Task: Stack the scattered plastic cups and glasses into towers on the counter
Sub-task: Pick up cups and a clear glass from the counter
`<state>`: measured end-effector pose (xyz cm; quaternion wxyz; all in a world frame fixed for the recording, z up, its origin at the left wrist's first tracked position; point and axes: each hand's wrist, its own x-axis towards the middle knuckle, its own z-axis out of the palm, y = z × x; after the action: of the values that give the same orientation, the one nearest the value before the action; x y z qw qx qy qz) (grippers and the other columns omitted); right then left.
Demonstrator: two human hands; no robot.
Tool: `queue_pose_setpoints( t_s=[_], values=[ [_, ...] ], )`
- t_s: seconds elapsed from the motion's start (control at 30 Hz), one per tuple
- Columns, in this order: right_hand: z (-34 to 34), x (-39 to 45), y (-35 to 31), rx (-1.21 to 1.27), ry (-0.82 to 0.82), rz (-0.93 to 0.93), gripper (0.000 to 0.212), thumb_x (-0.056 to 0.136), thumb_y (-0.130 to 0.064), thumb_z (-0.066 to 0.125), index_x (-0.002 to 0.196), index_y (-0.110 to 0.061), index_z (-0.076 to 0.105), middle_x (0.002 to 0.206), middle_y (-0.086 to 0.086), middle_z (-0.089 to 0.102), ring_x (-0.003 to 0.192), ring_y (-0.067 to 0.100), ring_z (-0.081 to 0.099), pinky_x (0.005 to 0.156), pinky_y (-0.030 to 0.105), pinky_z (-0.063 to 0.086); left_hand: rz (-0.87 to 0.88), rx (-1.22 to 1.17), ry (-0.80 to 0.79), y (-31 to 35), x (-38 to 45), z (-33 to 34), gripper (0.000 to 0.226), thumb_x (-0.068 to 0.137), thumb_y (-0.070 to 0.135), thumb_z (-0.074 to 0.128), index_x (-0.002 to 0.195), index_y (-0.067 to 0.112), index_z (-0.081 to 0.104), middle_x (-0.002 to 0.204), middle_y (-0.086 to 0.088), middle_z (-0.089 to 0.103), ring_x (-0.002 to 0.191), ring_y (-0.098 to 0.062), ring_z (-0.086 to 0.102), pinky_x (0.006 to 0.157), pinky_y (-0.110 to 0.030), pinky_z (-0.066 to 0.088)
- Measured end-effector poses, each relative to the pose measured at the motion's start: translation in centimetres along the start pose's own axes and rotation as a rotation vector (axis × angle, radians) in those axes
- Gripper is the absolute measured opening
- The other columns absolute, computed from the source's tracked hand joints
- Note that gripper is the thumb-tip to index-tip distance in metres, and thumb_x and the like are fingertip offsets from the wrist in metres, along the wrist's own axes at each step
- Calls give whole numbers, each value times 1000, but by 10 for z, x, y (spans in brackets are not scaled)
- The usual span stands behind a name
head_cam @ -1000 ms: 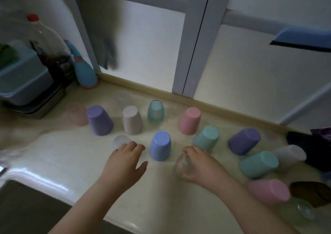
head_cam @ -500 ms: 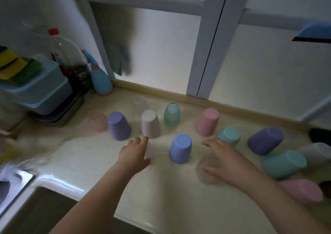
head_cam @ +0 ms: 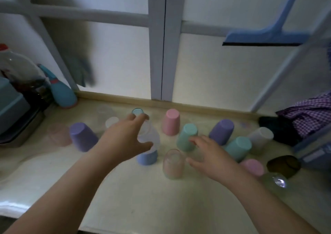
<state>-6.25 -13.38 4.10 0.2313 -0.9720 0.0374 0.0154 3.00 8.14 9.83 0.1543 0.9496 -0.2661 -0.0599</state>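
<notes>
Cups by colour — two purple point(head_cam: 82, 137), two pink point(head_cam: 171, 121), two teal point(head_cam: 187, 137).

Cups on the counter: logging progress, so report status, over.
Left hand holds a clear cup over the blue cup. Right hand open beside the clear glass. No tower yet; nothing blocking.

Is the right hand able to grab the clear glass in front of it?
Probably yes. The right hand is open right beside the clear glass, and nothing stands between them; the mint cup sits farther back.
</notes>
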Motion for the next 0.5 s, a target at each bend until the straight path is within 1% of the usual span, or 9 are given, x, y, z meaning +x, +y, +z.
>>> queue_pose_setpoints(
  t_s=[0.07, 0.13, 0.2, 0.27, 0.4, 0.43, 0.5],
  values=[
    [-5, -11, 10, 4, 11, 4, 50, 79, -31, 65, 123, -14, 49, 122, 4, 53, 115, 21, 49, 97, 30, 39, 64, 37, -79, 27, 8, 16, 68, 71, 44, 67, 129, 30, 33, 121, -1, 52, 97, -22, 57, 79, -34, 50],
    [-9, -23, 22, 19, 19, 20, 49, 79, -30, 65, 123, -15, 49, 122, 3, 53, 114, 18, 50, 96, 26, 38, 100, 55, -151, 44, 17, 38, 70, 71, 44, 67, 130, 29, 32, 119, -2, 53, 98, -24, 58, 79, -35, 51],
    [-9, -34, 32, 38, 9, 42, 48, 80, -29, 64, 124, -17, 48, 123, -1, 52, 115, 15, 49, 95, 22, 35, 107, 70, -190, 54, 23, 58, 70, 71, 42, 67, 130, 27, 32, 117, -4, 53, 98, -25, 57, 72, -31, 46],
    [-9, -45, 40, 48, -2, 59, 46, 82, -29, 62, 124, -19, 47, 123, -2, 51, 115, 15, 48, 94, 22, 35, 105, 115, -221, 58, 26, 76, 69, 73, 39, 66, 132, 24, 32, 119, -7, 53, 101, -28, 57, 71, -31, 41],
    [-13, -61, 55, 39, -9, 97, 45, 83, -31, 60, 124, -22, 45, 121, -3, 50, 113, 12, 47, 89, 22, 36, 64, 154, -294, 58, 26, 98, 75, 75, 36, 63, 137, 20, 25, 128, -9, 48, 109, -30, 54, 80, -38, 45],
    [-15, -65, 60, 41, -1, 112, 46, 82, -32, 60, 125, -23, 45, 121, -4, 50, 112, 11, 47, 87, 22, 36, 69, 180, -283, 60, 26, 99, 75, 76, 37, 62, 138, 20, 24, 130, -8, 46, 111, -29, 52, 83, -39, 46],
    [-21, -73, 71, 35, 28, 143, 46, 81, -33, 60, 124, -24, 46, 122, -5, 51, 111, 11, 48, 86, 23, 36, 139, 272, -200, 71, 26, 98, 71, 78, 40, 59, 137, 21, 26, 135, -7, 43, 117, -29, 47, 91, -40, 43]
  ],
)
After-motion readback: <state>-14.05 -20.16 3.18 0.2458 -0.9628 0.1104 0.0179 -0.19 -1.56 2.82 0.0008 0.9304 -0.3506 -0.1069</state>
